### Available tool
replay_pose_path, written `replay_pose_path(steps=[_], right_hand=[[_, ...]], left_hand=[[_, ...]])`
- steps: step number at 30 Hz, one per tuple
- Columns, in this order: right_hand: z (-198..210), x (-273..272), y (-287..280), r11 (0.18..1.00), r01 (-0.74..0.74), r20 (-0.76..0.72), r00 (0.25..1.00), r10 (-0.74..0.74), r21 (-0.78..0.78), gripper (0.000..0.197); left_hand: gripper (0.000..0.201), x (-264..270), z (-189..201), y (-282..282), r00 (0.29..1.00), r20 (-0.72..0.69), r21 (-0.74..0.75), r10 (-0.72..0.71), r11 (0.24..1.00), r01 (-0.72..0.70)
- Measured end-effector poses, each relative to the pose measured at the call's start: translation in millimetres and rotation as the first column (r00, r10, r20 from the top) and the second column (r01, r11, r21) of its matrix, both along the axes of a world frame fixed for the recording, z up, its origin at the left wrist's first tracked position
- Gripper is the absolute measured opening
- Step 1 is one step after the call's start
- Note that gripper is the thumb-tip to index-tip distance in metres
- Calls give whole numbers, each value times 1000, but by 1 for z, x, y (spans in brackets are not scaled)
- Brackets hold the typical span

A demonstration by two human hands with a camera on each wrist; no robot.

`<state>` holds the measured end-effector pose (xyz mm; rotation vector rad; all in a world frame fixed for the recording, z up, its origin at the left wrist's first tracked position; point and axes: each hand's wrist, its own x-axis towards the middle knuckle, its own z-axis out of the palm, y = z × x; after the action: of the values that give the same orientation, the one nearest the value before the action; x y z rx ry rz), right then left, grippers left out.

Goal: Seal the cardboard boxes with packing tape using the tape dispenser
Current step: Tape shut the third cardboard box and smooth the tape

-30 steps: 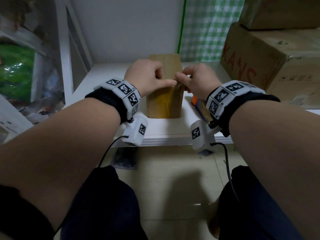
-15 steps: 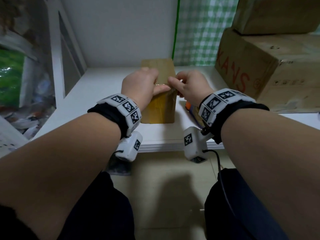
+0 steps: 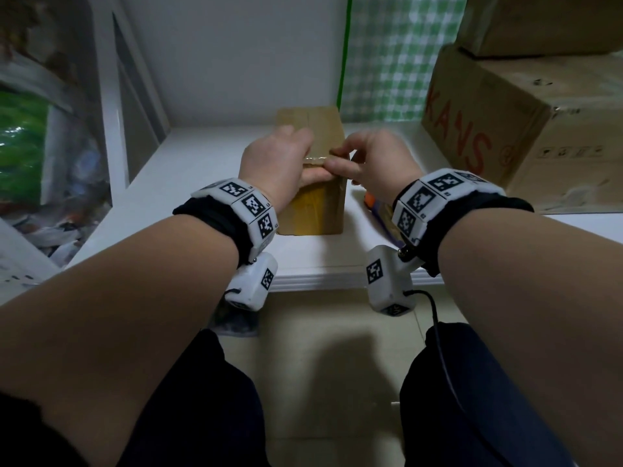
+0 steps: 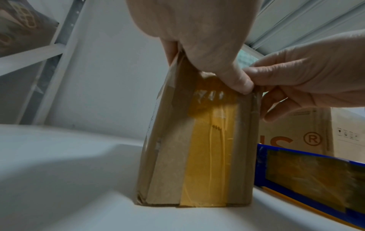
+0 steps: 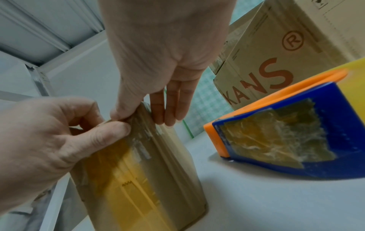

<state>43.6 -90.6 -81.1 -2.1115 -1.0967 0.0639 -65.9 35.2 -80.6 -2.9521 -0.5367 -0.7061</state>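
Our left hand (image 3: 283, 163) grips the near top edge of the small cardboard box (image 3: 313, 210) standing mid-counter; our right hand (image 3: 374, 160) pinches the tape end (image 3: 317, 159) there. We should press it flat, smoothing out wrinkles. The tape dispenser (image 5: 286, 129) lies right.

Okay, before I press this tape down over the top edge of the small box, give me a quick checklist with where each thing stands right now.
1. Small box upright on the white shelf: ok.
2. Left hand steadying the box top, thumb on the front edge: ok.
3. Right hand pinching the tape end at the top right corner: ok.
4. Yellow tape strip lying flat down the front face: ok, a few wrinkles near the top.
5. Tape dispenser within reach, lying on the shelf right of the box: ok.
6. Tape along the top seam fully stuck: cannot tell, hands cover it.
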Motion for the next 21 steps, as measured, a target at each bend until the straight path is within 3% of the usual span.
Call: replay_pose_path(steps=[12, 21], right_hand=[[12, -5, -6, 985, -31, 236, 969, 72, -170, 38], [11, -6, -8, 978, -19, 228, 971, 67, -208, 39]], left_hand=[[49, -4, -2, 5, 999, 5, -44, -54, 998, 54], [26, -19, 7, 19, 988, 14, -129, -155, 979, 155]])
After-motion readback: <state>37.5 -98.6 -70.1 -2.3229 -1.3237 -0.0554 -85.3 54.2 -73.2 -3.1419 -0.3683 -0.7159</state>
